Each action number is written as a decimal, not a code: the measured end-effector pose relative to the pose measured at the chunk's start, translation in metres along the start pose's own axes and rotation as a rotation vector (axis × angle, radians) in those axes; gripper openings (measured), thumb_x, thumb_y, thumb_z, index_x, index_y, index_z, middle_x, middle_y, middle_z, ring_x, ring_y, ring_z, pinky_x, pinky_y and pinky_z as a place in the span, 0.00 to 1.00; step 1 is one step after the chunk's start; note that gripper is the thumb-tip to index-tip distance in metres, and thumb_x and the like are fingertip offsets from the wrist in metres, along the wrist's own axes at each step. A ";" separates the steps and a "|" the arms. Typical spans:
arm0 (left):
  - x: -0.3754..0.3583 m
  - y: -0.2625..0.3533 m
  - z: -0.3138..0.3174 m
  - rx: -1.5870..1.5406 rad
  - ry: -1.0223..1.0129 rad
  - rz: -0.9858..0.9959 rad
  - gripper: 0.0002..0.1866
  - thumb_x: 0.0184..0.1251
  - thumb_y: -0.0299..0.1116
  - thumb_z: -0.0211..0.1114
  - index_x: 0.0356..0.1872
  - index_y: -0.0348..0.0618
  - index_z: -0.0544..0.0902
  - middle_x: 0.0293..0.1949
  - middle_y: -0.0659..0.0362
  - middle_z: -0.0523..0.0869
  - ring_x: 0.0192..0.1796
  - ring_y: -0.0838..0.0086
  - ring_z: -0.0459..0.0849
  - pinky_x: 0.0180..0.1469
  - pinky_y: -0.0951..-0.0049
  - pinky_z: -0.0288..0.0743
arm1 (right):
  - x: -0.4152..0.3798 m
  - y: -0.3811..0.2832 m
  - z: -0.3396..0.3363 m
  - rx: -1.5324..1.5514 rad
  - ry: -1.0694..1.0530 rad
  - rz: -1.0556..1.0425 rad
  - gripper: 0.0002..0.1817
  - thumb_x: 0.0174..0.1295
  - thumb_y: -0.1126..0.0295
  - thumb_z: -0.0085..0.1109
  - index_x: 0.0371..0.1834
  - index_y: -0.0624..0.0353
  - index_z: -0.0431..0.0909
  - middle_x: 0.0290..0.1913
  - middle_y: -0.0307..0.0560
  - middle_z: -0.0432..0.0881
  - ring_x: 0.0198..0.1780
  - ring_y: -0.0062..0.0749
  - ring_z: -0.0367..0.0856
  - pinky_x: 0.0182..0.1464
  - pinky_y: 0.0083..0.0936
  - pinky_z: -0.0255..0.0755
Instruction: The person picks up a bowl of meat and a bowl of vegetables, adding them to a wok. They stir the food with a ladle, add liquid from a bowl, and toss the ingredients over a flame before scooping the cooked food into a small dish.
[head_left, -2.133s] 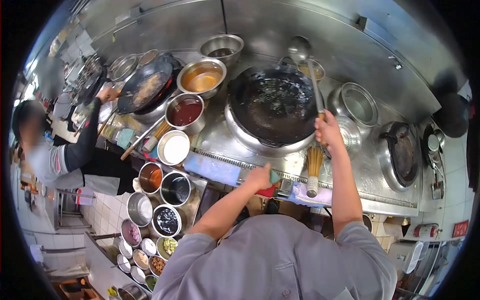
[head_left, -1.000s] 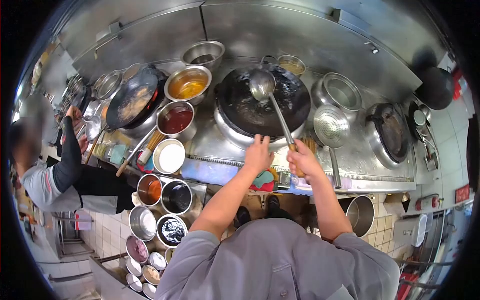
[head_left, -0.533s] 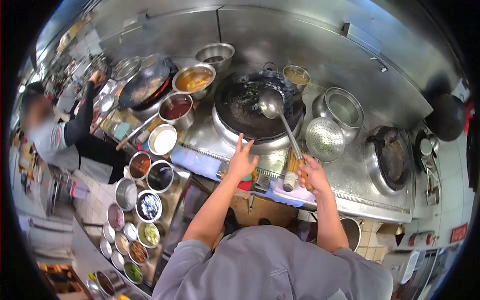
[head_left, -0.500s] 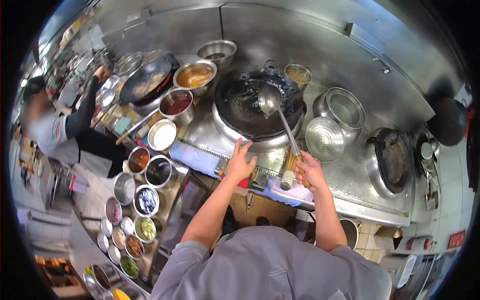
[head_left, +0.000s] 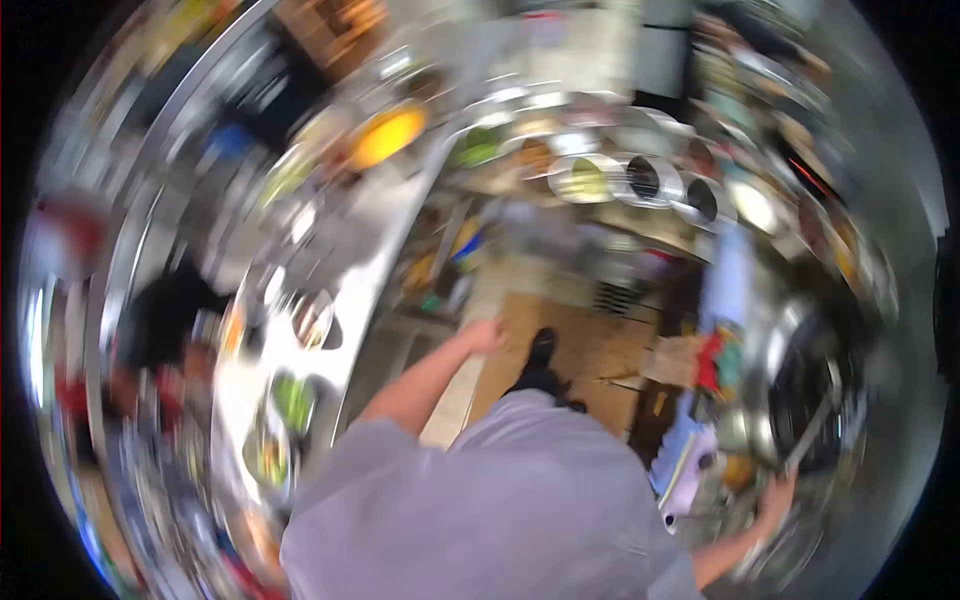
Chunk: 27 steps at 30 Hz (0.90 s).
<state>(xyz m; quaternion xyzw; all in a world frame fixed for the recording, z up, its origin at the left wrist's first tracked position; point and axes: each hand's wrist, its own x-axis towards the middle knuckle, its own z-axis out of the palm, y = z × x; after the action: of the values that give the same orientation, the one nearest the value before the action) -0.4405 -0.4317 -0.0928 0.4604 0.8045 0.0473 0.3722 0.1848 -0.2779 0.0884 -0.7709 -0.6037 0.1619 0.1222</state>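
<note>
The whole view is smeared by motion. My right hand (head_left: pixel 775 497), at the lower right, is closed around the handle of a ladle (head_left: pixel 818 428). The ladle reaches over the dark wok (head_left: pixel 803 345) on the stove, its bowl too blurred to make out clearly. Away from the stove, my left hand (head_left: pixel 486 335) hangs over the floor between the two counters. It seems to touch nothing, and its fingers are too smeared to read.
Ingredient bowls, one with pale green pieces (head_left: pixel 585 180), line the counter at the top. On the white counter (head_left: pixel 370 290) at left are a dish of greens (head_left: pixel 294 400) and a yellow item (head_left: pixel 388 136). A blue cloth (head_left: pixel 727 275) lies along the stove edge.
My view has swung left, putting the wok at the right edge and bringing the left counter into sight. My left hand is now farther from the stove; my right hand keeps the ladle.
</note>
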 end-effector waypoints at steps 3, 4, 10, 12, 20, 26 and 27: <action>-0.058 -0.098 -0.013 -0.466 0.529 -0.107 0.16 0.54 0.43 0.60 0.37 0.42 0.82 0.34 0.51 0.84 0.36 0.61 0.83 0.43 0.66 0.75 | 0.096 0.104 -0.010 0.388 -0.187 0.012 0.32 0.56 0.78 0.45 0.68 0.58 0.57 0.42 0.45 0.78 0.28 0.28 0.74 0.29 0.24 0.69; -0.084 -0.113 -0.022 -0.719 0.586 -0.289 0.14 0.57 0.42 0.60 0.34 0.41 0.81 0.30 0.55 0.84 0.33 0.68 0.83 0.39 0.69 0.76 | 0.079 0.038 -0.031 0.200 -0.206 0.124 0.28 0.58 0.73 0.50 0.65 0.57 0.62 0.45 0.48 0.76 0.34 0.34 0.72 0.34 0.31 0.69; -0.204 -0.161 -0.001 -2.078 1.252 -0.492 0.15 0.65 0.49 0.53 0.35 0.48 0.70 0.22 0.61 0.75 0.22 0.75 0.75 0.22 0.74 0.67 | 0.121 -0.001 -0.083 -0.207 -0.264 0.104 0.26 0.60 0.69 0.51 0.64 0.58 0.65 0.48 0.53 0.75 0.40 0.40 0.69 0.42 0.34 0.65; -0.227 -0.189 0.009 -2.232 1.587 -0.356 0.19 0.62 0.50 0.57 0.44 0.48 0.68 0.22 0.60 0.74 0.22 0.73 0.74 0.24 0.72 0.69 | 0.136 0.002 -0.082 -0.143 -0.277 0.090 0.27 0.59 0.71 0.50 0.64 0.57 0.64 0.45 0.50 0.76 0.36 0.36 0.69 0.38 0.31 0.64; -0.200 -0.231 -0.045 -2.025 1.565 -0.639 0.15 0.61 0.38 0.61 0.43 0.40 0.73 0.35 0.56 0.75 0.32 0.70 0.79 0.30 0.68 0.75 | 0.158 0.076 -0.082 0.263 -0.303 0.110 0.31 0.56 0.77 0.45 0.67 0.55 0.58 0.35 0.41 0.77 0.21 0.21 0.65 0.21 0.21 0.61; -0.194 -0.280 -0.050 -2.017 1.570 -0.731 0.12 0.62 0.33 0.58 0.44 0.38 0.74 0.36 0.54 0.76 0.32 0.69 0.79 0.24 0.75 0.74 | 0.087 0.099 -0.057 0.423 -0.140 0.239 0.31 0.63 0.70 0.43 0.71 0.49 0.51 0.21 0.39 0.67 0.14 0.20 0.62 0.13 0.19 0.57; -0.190 -0.296 -0.042 -2.025 1.488 -0.668 0.11 0.62 0.31 0.57 0.43 0.37 0.74 0.36 0.54 0.76 0.31 0.69 0.78 0.23 0.76 0.73 | 0.069 0.095 -0.052 0.432 -0.132 0.265 0.31 0.63 0.70 0.43 0.71 0.49 0.51 0.21 0.39 0.67 0.14 0.20 0.62 0.13 0.19 0.57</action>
<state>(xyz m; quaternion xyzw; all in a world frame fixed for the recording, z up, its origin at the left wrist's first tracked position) -0.6200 -0.7372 -0.0810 -0.3815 0.4989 0.7781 0.0132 0.3052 -0.2336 0.0924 -0.7870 -0.4556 0.3517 0.2222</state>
